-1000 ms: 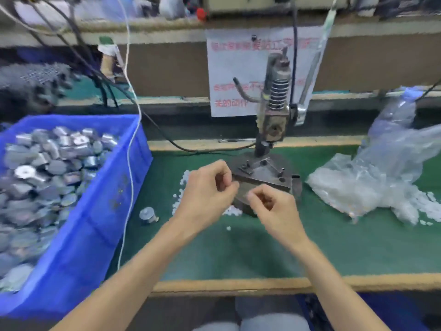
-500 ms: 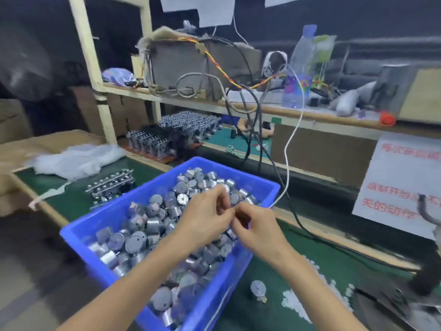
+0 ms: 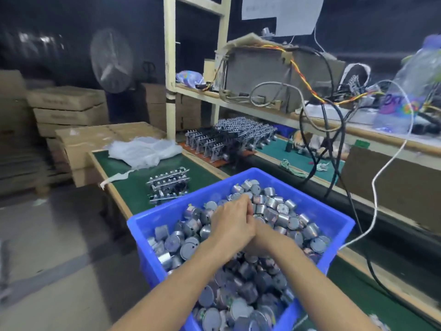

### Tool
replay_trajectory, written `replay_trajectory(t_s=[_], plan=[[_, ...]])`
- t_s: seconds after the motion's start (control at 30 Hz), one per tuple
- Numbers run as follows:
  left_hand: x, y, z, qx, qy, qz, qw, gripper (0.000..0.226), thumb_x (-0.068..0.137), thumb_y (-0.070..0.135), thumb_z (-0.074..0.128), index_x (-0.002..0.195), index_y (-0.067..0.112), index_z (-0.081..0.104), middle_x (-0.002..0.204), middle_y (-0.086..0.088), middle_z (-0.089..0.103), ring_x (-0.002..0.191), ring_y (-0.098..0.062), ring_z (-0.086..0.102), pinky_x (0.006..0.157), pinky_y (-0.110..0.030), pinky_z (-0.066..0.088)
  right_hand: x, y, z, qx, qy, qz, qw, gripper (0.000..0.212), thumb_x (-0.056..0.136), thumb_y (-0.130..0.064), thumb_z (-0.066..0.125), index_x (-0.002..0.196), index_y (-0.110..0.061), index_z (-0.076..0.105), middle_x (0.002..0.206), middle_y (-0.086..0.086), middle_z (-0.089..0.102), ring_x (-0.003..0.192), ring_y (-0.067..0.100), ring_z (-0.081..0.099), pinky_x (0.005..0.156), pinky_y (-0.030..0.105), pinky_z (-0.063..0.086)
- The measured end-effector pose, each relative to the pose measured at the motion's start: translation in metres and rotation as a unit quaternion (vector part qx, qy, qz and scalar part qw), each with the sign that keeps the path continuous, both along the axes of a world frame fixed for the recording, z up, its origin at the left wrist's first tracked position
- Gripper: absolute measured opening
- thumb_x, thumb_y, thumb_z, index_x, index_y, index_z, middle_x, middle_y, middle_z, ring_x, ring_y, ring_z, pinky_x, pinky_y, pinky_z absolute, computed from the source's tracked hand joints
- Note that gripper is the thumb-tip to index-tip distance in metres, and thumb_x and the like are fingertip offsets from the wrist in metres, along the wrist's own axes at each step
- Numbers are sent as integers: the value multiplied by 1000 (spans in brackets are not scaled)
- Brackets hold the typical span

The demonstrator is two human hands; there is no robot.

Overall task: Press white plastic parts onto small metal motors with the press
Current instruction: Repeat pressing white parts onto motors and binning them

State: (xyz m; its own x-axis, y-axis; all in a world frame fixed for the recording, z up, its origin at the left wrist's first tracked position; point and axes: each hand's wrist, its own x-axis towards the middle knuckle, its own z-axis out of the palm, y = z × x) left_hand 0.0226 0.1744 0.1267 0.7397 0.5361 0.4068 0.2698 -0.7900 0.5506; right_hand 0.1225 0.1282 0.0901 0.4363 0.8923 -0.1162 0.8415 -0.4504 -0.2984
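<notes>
head view | left hand [image 3: 232,225] lies on top of right hand [image 3: 261,236], fingers curled | cannot tell what the hands hold | both over the blue bin [image 3: 317,207] full of small metal motors [image 3: 272,204] | bin on green desk [image 3: 133,187]

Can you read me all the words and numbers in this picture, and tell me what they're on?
"ext": my best guess at the white letters on the purple label of the water bottle, blurred and cut off.
Cardboard boxes: dark print on the sides, too blurred to read.
Paper sheets on the wall: nothing readable.
Motors in the blue bin: no writing I can make out.
</notes>
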Motion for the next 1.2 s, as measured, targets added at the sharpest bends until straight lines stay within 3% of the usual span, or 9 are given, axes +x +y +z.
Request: replay_trajectory(t_s=[0.13, 0.27, 0.4, 0.5, 0.63, 0.73, 0.9, 1.0, 1.2], plan=[[3, 0, -1, 3, -2, 5, 1000, 11, 83, 12, 46, 85, 23, 46, 88, -3, 65, 89, -28, 57, 68, -34, 38, -7, 0, -8, 40, 36, -25, 998, 37, 95, 1, 44, 131, 3, 44, 131, 23, 52, 123, 36, 49, 104, 41, 39], [2, 1, -1, 2, -43, 21, 999, 8, 88, 16, 48, 87, 22, 43, 89, 0, 62, 86, -25, 56, 68, -33, 36, -8, -19, 9, 131, 104, -34, 985, 17, 81, -13, 58, 98, -12, 54, 81, -2, 61, 77, 19, 56, 63, 21, 47], [-3, -3, 6, -51, -80, -38, 995, 8, 92, 14, 50, 95, 18, 56, 89, 5, 62, 81, -18, 57, 71, -27, 40, -17, -63, 37, 315, 332, -106, 883, 19, 84, -24, 68, 90, -15, 52, 72, 1, 63, 57, 15, 58, 52, 22, 42], [-8, -31, 19, -81, -88, -147, 982, 13, 88, 5, 55, 87, 16, 62, 75, 12, 60, 62, -1, 54, 58, -11, 37, -28, -109, 49, 376, 403, -106, 828, 27, 80, -37, 69, 97, -17, 62, 68, -2, 64, 51, 14, 53, 51, 23, 43], [-9, -92, 28, -18, 2, -249, 968, 25, 86, 13, 57, 110, 13, 59, 105, 0, 63, 82, -17, 59, 79, -29, 47, -34, -183, 46, 416, 467, -140, 768, 18, 88, -30, 60, 100, -22, 70, 67, -7, 56, 54, 12, 47, 53, 19, 42], [-15, -151, 5, 71, 111, -266, 955, 32, 86, 22, 52, 117, 16, 50, 117, -3, 53, 109, -25, 52, 91, -40, 42, -43, -253, 21, 412, 451, -249, 751, 14, 96, -14, 50, 104, -8, 60, 60, -8, 51, 51, 10, 47, 50, 18, 37], [-23, -232, -81, 24, 227, -365, 903, 23, 88, 16, 50, 109, 25, 55, 114, 1, 48, 111, -22, 48, 79, -28, 36, -78, -353, -38, 373, 379, -434, 727, 20, 100, -19, 44, 105, -10, 61, 65, -1, 52, 56, 14, 47, 53, 24, 33], [-17, -254, -112, -28, 240, -405, 882, 16, 86, 28, 61, 100, 22, 59, 101, 2, 51, 99, -20, 52, 82, -31, 42, -97, -375, -58, 345, 329, -449, 755, 18, 99, -15, 47, 105, -19, 63, 70, -3, 58, 55, 6, 52, 50, 17, 37], [-12, -281, -127, -50, 203, -448, 869, 20, 83, 16, 61, 71, 25, 49, 66, 10, 49, 75, -17, 53, 61, -25, 34, -116, -376, -69, 432, 318, -436, 723, 19, 95, -7, 53, 111, -12, 61, 84, 3, 66, 71, 10, 67, 61, 20, 50]])
